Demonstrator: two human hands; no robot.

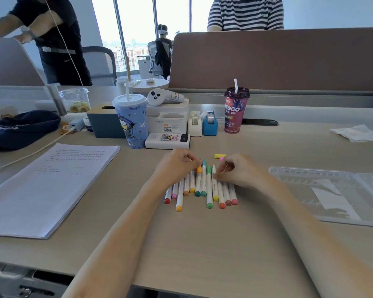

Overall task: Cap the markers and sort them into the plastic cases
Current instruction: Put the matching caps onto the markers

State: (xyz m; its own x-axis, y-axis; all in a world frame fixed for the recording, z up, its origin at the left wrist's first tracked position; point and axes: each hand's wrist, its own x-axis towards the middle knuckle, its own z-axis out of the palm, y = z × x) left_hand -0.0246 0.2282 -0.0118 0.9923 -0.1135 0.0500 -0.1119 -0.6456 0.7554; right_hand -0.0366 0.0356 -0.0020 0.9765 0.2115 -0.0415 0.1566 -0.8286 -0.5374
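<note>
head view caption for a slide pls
Left hand and right hand grip markers in a row on the desk, clear case to the right.

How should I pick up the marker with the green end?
Pinch the green-ended marker at its near end, coming from your side. That end juts past its neighbours, so fingers fit beside it; higher up the markers lie packed.

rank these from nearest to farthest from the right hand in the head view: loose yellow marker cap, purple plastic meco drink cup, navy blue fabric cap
1. Loose yellow marker cap, just beyond the right hand.
2. Purple plastic Meco drink cup, farther back by the divider.
3. Navy blue fabric cap, far left.
</note>
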